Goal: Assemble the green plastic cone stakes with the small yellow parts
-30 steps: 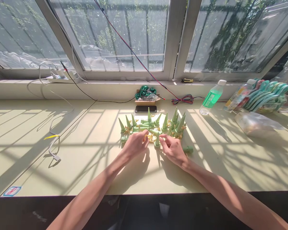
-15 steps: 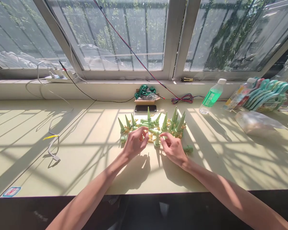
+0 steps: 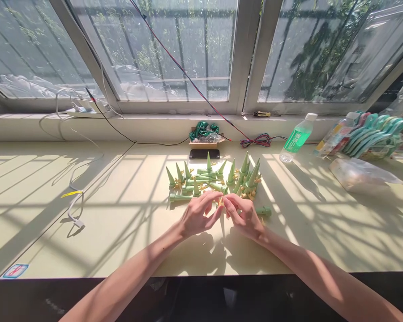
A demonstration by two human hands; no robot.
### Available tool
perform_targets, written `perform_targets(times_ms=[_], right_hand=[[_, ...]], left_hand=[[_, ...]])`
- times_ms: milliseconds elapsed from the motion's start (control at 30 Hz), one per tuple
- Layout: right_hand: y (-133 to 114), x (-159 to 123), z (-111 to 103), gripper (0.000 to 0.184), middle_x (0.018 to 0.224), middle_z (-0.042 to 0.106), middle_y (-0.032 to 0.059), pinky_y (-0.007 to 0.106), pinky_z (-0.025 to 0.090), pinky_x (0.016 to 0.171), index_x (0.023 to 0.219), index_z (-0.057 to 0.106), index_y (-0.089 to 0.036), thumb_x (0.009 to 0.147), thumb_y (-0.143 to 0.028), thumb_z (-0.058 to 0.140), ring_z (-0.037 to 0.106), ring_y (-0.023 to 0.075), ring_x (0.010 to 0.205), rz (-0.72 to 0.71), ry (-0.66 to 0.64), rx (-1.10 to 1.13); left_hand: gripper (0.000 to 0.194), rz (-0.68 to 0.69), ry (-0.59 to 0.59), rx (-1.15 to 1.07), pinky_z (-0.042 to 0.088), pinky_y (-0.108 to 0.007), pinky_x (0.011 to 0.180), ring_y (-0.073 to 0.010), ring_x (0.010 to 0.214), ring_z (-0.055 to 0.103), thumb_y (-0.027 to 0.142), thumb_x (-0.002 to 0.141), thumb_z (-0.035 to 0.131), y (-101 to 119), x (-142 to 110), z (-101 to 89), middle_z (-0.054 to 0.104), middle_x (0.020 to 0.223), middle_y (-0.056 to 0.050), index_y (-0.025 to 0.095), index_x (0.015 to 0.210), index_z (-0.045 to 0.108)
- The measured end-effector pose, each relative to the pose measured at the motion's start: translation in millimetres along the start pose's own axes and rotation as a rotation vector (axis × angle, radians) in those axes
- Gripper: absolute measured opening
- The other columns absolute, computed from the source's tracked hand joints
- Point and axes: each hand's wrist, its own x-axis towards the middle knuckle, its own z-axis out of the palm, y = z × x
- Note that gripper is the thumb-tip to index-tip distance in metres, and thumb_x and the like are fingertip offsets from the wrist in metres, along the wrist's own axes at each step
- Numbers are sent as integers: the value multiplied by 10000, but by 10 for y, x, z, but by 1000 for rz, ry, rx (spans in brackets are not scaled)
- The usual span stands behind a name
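Sunlight stripes the worktop [image 3: 110, 226] below the windows [image 3: 171, 53]. At twelve o'clock a carton [image 3: 203, 146] holds green strands [image 3: 203, 129] and clear plastic [image 3: 212, 137]; at two, a bottle [image 3: 297, 137]. Green cones [image 3: 231, 173] cluster just beyond the left hand [image 3: 200, 213] and right hand [image 3: 245, 217], toward twelve. A yellowish piece [image 3: 220, 202] shows between their fingertips; whether either grip is clenched on it, I cannot tell.
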Motion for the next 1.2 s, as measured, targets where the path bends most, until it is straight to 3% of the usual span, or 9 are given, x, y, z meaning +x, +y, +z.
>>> perform_targets(times_ms=[367,800,1200], right_hand=[[-10,9,4,195,675,597,4,238,399,514,906,625,-171,965,-254,459,499,116,536,-36,-35,-63],[-22,14,23,170,710,643,27,250,444,540,883,621,-172,978,-238,497,584,136,570,0,-17,-25],[17,4,30,163,774,649,44,253,480,532,929,630,-176,986,-286,524,599,143,591,5,148,-52]], left_hand=[[230,-74,-127,-24,451,-192,522,-63,541,486,141,944,519,-39,-52,47,638,916,-42,181,1165,569],[53,-56,-17,16,394,-186,473,-55,503,439,199,939,608,-55,-11,56,625,847,-19,178,972,573],[50,-86,-59,-36,387,-193,488,-65,527,445,181,955,589,-77,12,37,584,832,-19,170,1004,590]])
